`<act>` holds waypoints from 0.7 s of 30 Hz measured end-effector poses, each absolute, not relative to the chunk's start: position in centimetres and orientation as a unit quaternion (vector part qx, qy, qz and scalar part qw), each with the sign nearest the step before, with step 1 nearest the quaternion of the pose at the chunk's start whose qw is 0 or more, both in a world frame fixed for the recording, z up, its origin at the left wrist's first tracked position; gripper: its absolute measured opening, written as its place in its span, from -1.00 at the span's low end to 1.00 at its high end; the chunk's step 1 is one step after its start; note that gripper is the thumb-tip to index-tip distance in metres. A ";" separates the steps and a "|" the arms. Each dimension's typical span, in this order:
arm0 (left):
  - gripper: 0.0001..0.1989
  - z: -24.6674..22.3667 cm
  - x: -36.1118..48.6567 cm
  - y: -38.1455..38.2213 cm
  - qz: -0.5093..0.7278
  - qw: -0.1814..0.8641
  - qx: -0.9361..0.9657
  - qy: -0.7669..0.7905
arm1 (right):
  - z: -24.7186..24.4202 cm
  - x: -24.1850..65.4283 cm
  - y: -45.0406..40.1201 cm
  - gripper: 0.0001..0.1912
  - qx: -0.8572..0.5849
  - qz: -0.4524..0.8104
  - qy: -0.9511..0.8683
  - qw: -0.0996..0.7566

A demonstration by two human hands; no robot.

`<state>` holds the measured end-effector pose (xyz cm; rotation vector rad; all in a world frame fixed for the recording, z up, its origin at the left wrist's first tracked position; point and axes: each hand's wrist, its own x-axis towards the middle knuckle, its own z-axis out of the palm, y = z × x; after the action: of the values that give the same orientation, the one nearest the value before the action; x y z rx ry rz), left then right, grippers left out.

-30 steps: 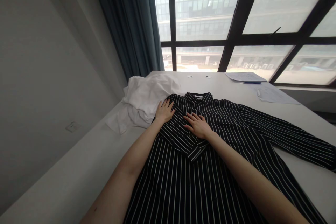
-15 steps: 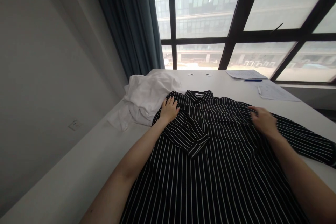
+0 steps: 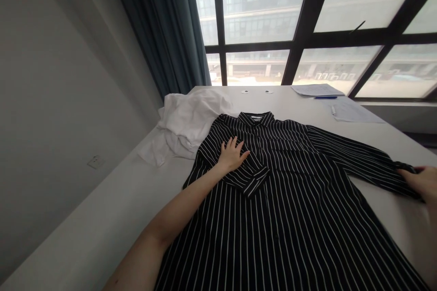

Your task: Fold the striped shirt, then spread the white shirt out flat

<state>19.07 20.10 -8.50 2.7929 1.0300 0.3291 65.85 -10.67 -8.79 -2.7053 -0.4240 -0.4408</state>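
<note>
A black shirt with white stripes [image 3: 283, 209] lies spread on the white table [image 3: 112, 209], its collar toward the window. The sleeve on the left is folded inward over the chest, its cuff near the middle. My left hand [image 3: 232, 154] rests on that folded sleeve with its fingers spread. The other sleeve [image 3: 355, 150] stretches out to the right. At its cuff end, near the right edge of the view, my right hand [image 3: 421, 183] grips the fabric between thumb and fingers.
Crumpled white cloth [image 3: 191, 118] lies at the back left, touching the shirt's shoulder. Papers [image 3: 317, 90] and a blue pen [image 3: 325, 97] are at the back right. Behind the table are a window and a dark blue curtain [image 3: 170, 22]; a wall stands on the left.
My right hand has moved right from the shoulder to the cuff end and taken hold of it. My left hand has slid from the left shoulder down onto the folded sleeve.
</note>
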 end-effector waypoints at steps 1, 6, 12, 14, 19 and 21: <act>-0.41 -8.3 19.0 19.8 0.130 0.064 0.931 0.335 | -8.7 65.7 -10.4 -0.42 -0.965 -0.121 -0.100 0.210; -0.71 -7.5 19.1 17.3 0.191 0.064 0.940 0.277 | -5.6 62.8 -8.0 -0.34 -0.954 -0.098 -0.083 0.271; -0.71 -7.5 19.4 14.9 0.224 0.125 0.935 0.245 | 0.6 53.6 -3.7 -0.43 -0.939 -0.213 -0.184 0.197; -0.68 -7.5 19.6 14.6 0.216 0.123 0.939 0.238 | 1.9 49.7 -2.5 -0.54 -0.918 -0.251 -0.263 0.161; -0.56 -7.6 19.9 14.3 0.157 0.104 0.950 0.249 | 1.2 39.8 -1.8 -0.72 -0.808 -0.256 -0.515 0.127; -0.57 -7.8 19.8 14.3 0.152 0.096 0.950 0.256 | -0.2 36.5 -2.3 -0.77 -0.742 -0.174 -0.638 0.112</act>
<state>19.80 14.30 -7.80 2.8150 0.7575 0.4515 36.48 -2.31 -0.21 -2.1772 -1.8730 -0.5103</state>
